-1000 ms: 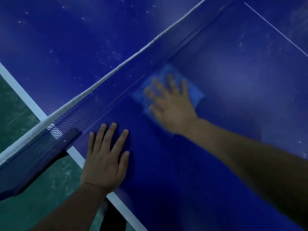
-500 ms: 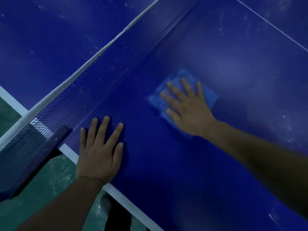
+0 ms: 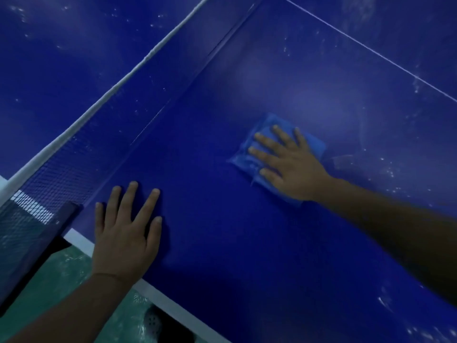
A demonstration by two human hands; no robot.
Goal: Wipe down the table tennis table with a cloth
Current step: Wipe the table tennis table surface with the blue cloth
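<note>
Blue, folded and soft-looking, the small wiping cloth (image 3: 262,154) lies flat on the dark blue table tennis table (image 3: 222,231), under the right hand (image 3: 291,167). This hand presses on the cloth with straight, spread fingers; it does not curl around it or pinch it. The cloth shows past the fingertips and on both sides of the palm, and a corner of it shows near the wrist. Its edge on the thumb side looks lighter, with pale marks on it.

To the left of the pressing hand, well apart from it, the left hand (image 3: 126,233) rests flat on the table surface with its fingers straight and a little spread, and it holds nothing. Its wrist lies over the white painted edge line (image 3: 170,305) of the table.

Beyond both hands, the dark mesh net with a white top band (image 3: 106,100) runs diagonally across the table. At its end, just beside the left hand, stands the dark net clamp post (image 3: 42,246). Nothing stands between the cloth and the net.

Behind the right hand, on the far side, a thin white line (image 3: 371,52) crosses the table. White specks and dull smears lie on the surface near the right forearm and beyond the net. Below the table edge is green floor (image 3: 61,273).
</note>
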